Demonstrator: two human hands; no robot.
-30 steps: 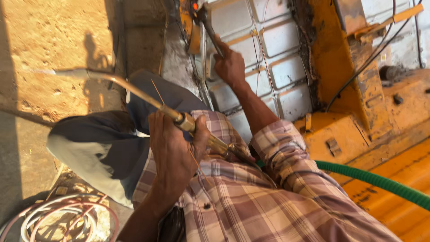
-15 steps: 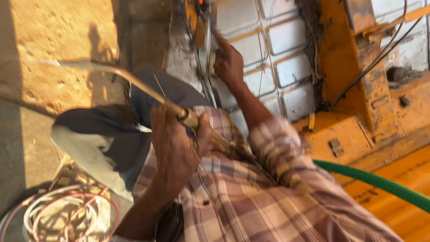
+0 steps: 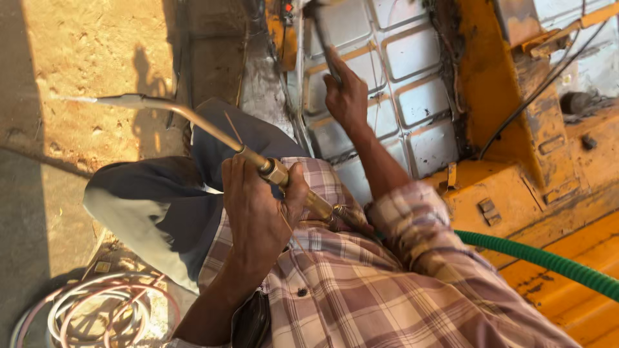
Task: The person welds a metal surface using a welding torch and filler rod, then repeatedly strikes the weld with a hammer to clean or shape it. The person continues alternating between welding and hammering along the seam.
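My left hand (image 3: 255, 209) grips the brass handle of a gas torch (image 3: 274, 171). Its thin curved metal neck runs up and left to a nozzle (image 3: 129, 100), which points left over the sandy ground with a faint jet at its tip. My right hand (image 3: 347, 93) is stretched out to a grey ribbed metal panel (image 3: 412, 96) and holds a thin dark tool (image 3: 322, 38) against it. My plaid shirt (image 3: 361, 290) and dark trousers (image 3: 187, 193) fill the lower middle.
A yellow machine body (image 3: 509, 161) with black cables stands to the right of the panel. A green ribbed hose (image 3: 548, 261) crosses the lower right. Coiled pale hoses (image 3: 97, 309) lie at the bottom left, and sunlit sandy ground (image 3: 84, 71) lies at the upper left.
My right hand has slid a little along the panel with the dark tool. The torch stays in my left hand, its nozzle still pointing left.
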